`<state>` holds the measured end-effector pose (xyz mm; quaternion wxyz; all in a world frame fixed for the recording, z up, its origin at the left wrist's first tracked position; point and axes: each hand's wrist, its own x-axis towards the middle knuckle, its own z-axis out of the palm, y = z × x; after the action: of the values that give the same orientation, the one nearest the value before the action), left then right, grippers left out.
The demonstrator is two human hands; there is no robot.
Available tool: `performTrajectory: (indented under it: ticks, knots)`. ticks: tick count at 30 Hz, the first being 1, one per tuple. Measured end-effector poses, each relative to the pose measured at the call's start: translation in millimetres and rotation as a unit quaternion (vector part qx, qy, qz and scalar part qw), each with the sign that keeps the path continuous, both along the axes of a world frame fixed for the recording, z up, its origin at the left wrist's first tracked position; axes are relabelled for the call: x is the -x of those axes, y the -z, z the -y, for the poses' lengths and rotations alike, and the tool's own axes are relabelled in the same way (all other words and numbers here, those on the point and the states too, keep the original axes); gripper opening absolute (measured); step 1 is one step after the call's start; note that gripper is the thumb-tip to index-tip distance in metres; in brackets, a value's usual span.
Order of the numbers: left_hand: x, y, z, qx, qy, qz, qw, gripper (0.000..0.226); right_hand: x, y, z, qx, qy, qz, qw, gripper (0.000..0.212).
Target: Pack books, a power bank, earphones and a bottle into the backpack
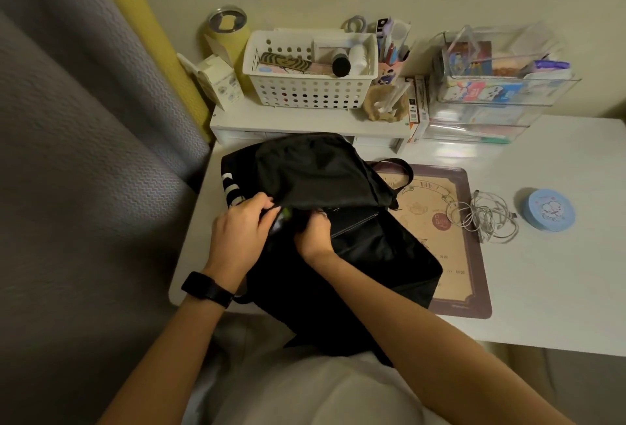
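A black backpack point(366, 248) lies on the white desk point(548, 289), its top flap folded back toward the shelf. My left hand point(242, 231) grips the edge of the backpack's opening at its left side. My right hand point(313, 229) reaches into the opening, its fingers hidden inside; something small and green shows between the two hands. A tangle of white wired earphones point(484, 218) lies on the desk to the right of the backpack. A yellow bottle point(227, 35) with a clear lid stands on the shelf at the back left.
A brown desk mat point(454, 255) lies partly under the backpack. A round blue tin point(546, 209) sits right of the earphones. On the raised shelf stand a white perforated basket point(306, 85), a pen holder and clear organisers point(501, 92). A grey curtain point(84, 153) hangs at the left.
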<state>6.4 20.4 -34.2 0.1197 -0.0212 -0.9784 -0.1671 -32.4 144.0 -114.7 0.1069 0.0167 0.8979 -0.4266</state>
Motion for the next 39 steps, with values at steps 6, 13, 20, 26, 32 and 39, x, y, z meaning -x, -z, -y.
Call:
performTrajectory:
  ticks: [6, 13, 20, 26, 32, 39]
  knots:
    - [-14, 19, 6, -0.089, -0.041, 0.050, 0.994, 0.024, -18, -19, -40, -0.010, -0.228, 0.076, 0.971, 0.045]
    - [-45, 77, 26, -0.222, -0.095, 0.210, 0.947, 0.082, 28, -94, -62, -0.016, -0.127, -0.103, 0.987, 0.024]
    - [-58, 87, 33, -0.151, -0.060, 0.165, 0.973, 0.050, 77, -50, -53, -0.356, -0.286, -0.047, 0.888, 0.094]
    - [-79, 91, 44, -0.193, -0.147, 0.162, 0.957, 0.056, 57, -89, -65, -0.258, -0.301, -0.134, 0.908, 0.012]
    - [-89, 99, 42, -0.378, -0.212, 0.261, 0.863, 0.025, -17, -108, -125, -0.190, -0.479, 0.015, 0.857, 0.012]
    - [-93, 101, 27, -0.499, -0.218, 0.269, 0.795, 0.022, -47, -78, -160, -0.276, -0.457, 0.184, 0.825, 0.035]
